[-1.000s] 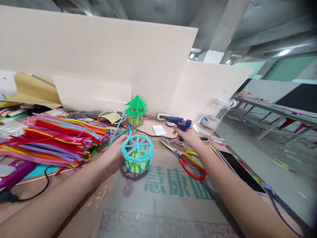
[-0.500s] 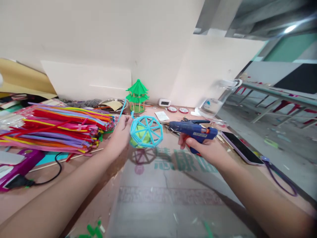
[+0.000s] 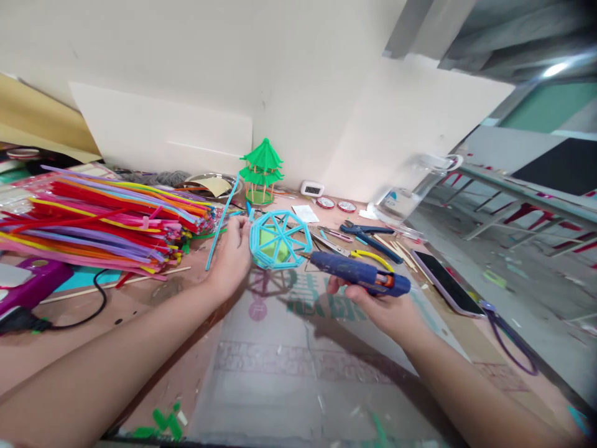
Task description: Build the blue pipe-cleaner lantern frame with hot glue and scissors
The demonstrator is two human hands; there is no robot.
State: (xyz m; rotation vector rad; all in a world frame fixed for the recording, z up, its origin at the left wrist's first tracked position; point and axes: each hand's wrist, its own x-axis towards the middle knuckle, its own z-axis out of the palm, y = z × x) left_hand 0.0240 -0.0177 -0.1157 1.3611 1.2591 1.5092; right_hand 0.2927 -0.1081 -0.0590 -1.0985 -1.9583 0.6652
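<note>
My left hand [image 3: 232, 255] holds a light blue pipe-cleaner lantern frame [image 3: 278, 239] with a green core, tilted so its spoked top faces me, above the cardboard sheet [image 3: 298, 367]. My right hand [image 3: 382, 305] grips a blue hot glue gun [image 3: 357, 274], and the gun's nozzle points left at the frame's right edge, almost touching it. A loose light blue pipe cleaner [image 3: 220, 225] leans by my left hand.
A big bundle of coloured pipe cleaners [image 3: 102, 218] lies at the left, with a purple glue gun [image 3: 28, 289] and its cable near it. Behind stand a green pagoda model [image 3: 261, 169], scissors and pliers [image 3: 368, 233], a phone [image 3: 443, 274] and a clear jug [image 3: 405, 193].
My right hand picked up the glue gun from the back of the table and brought its nozzle to the frame. My left hand lifted and tilted the frame toward me.
</note>
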